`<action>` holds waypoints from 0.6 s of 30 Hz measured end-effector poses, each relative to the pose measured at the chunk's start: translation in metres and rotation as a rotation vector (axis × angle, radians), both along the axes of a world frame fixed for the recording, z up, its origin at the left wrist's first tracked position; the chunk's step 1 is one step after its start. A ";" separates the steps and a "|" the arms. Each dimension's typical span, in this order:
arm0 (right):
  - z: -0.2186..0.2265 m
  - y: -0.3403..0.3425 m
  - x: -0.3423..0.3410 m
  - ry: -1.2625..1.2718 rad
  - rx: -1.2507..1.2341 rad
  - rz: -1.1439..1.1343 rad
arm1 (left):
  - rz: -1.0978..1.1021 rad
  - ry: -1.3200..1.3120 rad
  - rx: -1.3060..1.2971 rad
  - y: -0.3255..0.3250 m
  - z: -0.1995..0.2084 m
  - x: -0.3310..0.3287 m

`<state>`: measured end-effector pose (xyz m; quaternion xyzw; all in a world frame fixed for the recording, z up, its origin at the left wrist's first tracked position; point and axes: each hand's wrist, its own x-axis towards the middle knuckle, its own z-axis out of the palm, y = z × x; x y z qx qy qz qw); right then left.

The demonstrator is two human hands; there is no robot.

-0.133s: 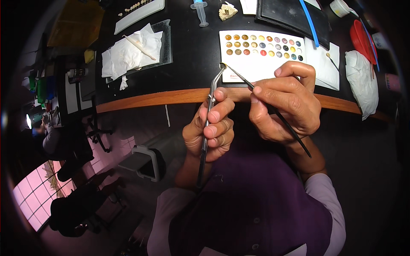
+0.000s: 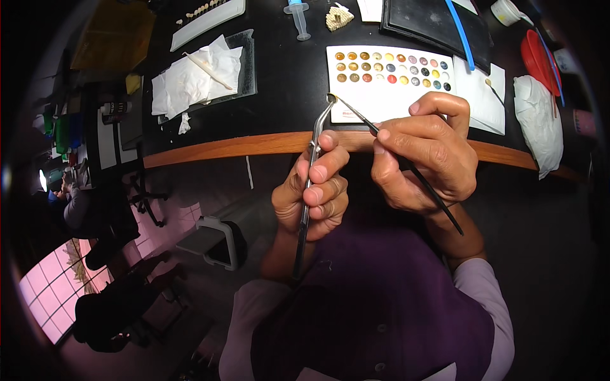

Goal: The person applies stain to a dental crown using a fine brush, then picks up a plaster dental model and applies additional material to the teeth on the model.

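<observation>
My left hand (image 2: 323, 184) is closed around bent-tip metal tweezers (image 2: 303, 232), which point up and away from me. At their tip sits a small dark, rounded piece (image 2: 331, 98), too small to name. A thin black paintbrush (image 2: 450, 217) is pinched in my right hand (image 2: 435, 152), its bristle end touching or almost touching that piece. Just beyond the tips lies a white card (image 2: 397, 105) with rows of round, shiny colour samples in browns, yellows, reds and greys.
A wooden edge (image 2: 210, 150) borders the black table. Left are crumpled white tissue (image 2: 187, 82) and a row of tooth-shaped pieces (image 2: 204, 9). A syringe (image 2: 297, 19) lies at the back; a red bowl (image 2: 537, 60) and white bag (image 2: 539, 120) stand right. A person (image 2: 76, 203) sits far left.
</observation>
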<state>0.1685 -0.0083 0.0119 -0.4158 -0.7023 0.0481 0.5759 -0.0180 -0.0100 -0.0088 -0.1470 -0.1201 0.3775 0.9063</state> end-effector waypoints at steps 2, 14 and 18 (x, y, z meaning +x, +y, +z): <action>0.000 0.000 0.000 0.001 0.002 0.001 | -0.001 -0.002 0.002 0.000 -0.001 0.000; 0.000 0.004 -0.002 0.015 0.051 -0.033 | 0.035 0.009 0.054 -0.002 -0.005 0.000; 0.000 0.004 -0.002 0.007 0.053 -0.034 | 0.039 0.009 0.053 -0.003 -0.006 0.000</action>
